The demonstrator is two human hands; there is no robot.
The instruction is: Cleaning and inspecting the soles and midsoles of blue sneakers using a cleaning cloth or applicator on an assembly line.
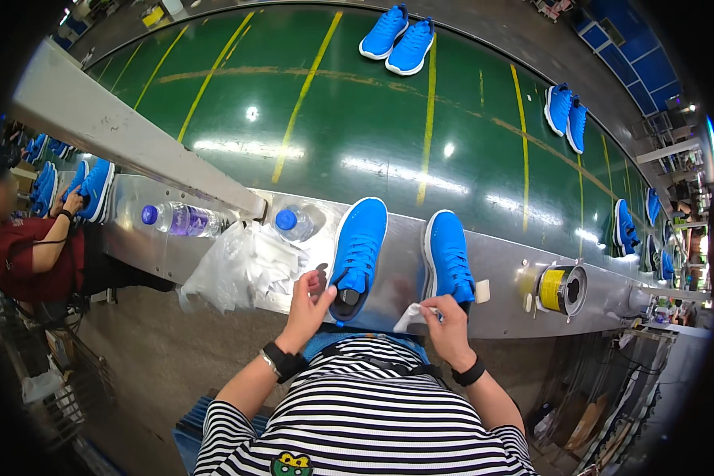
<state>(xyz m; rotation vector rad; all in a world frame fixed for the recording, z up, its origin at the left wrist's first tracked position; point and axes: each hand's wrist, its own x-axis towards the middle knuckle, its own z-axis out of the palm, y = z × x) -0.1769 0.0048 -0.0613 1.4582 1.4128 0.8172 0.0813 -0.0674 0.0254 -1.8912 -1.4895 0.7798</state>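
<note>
A pair of blue sneakers with white soles stands on the metal ledge in front of me, toes pointing away. My left hand is beside the heel of the left sneaker, its thumb close to the collar. Those fingers are curled, and a small dark piece shows at their tips; I cannot make out what it is. My right hand pinches a crumpled white cloth or tissue just behind the heel of the right sneaker. A small off-white block sits right of that heel.
Beyond the ledge runs a green conveyor belt carrying more blue sneakers. A plastic bag, white papers and two bottles lie to the left, under a metal beam. A yellow-labelled tin is right. Another person handles shoes far left.
</note>
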